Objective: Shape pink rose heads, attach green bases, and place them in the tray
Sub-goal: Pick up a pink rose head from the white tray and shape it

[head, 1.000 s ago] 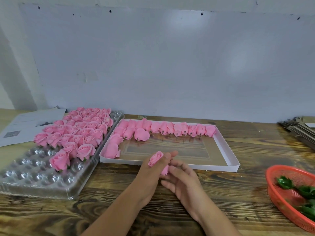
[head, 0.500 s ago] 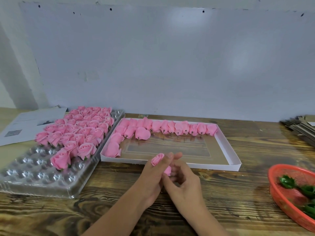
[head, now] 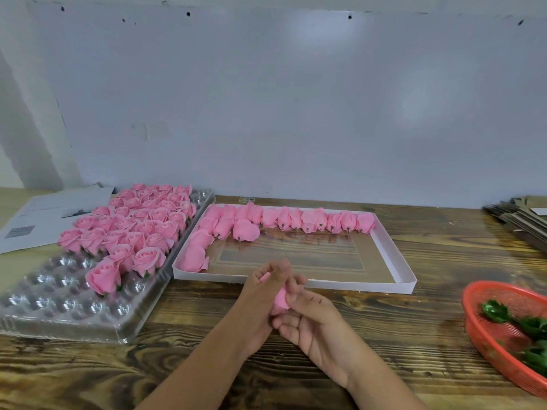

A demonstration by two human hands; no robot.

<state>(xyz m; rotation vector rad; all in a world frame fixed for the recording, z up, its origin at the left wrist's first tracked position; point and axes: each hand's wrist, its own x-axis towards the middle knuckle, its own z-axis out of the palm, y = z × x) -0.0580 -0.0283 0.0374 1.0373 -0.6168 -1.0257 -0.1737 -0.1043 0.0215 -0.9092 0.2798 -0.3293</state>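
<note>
Head view shows both hands meeting low at centre, about 6 o'clock of the wooden table (head: pixel 340 377). The left hand (head: pixel 260 303) curls its fingers around a pink rose head (head: pixel 279 298), and the right hand (head: pixel 313 321) pinches the same bloom from the other side with thumb and fingertips. A second ago the rose stood clear above the left fingers, easy to see; now it sits sunk between the two palms, mostly covered, and the right hand has closed in onto it. That reads as the shaping step under way, with no green base fitted yet as far as can be seen.

At 3 o'clock the red basket (head: pixel 485 344) holds several green bases (head: pixel 492 312), well apart from the hands.

At 9 o'clock the clear plastic tray (head: pixel 59 318) has its near dimples bare, while finished roses (head: pixel 130 232) fill its farther rows, upright with green under them.

Just beyond the hands, toward 12 o'clock, the white cardboard box (head: pixel 408 279) keeps unshaped rose heads (head: pixel 284 218) lying on their sides along its far wall and left wall, the middle showing bare board.

Farther off, papers (head: pixel 35 220) lie at 10 o'clock and a stack of flat cardboard (head: pixel 521 223) at 2 o'clock.
</note>
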